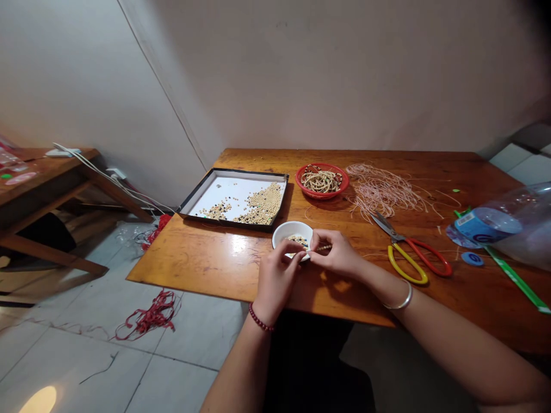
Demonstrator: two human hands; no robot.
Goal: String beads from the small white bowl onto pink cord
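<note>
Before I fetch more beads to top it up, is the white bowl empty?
Not empty: pale and dark beads show inside the white bowl. How full, I cannot tell.

One camera sits on the person's head, looking forward and down over the near edge of the table (pixel 206 246); the left hand (pixel 275 278) and right hand (pixel 342 252) appear close up near that edge; the wall (pixel 301 74) stands beyond the table, the floor (pixel 189 350) left of it.
</note>
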